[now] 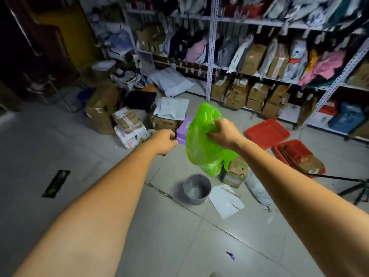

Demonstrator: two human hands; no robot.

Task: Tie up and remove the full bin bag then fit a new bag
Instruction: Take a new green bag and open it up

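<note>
We ready the green bag [201, 140] for the bin [196, 188].
Our right hand [225, 134] grips it, left hand [163, 139] unclear; next we open its mouth.

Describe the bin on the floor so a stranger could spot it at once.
On the grey tiled floor before the white metal shelving, look just below the translucent green plastic bag held in the right hand. There stands a round grey metal bin, upright, open and unlined. It is the only round container among the nearby brown cardboard boxes and red plastic trays.
</note>
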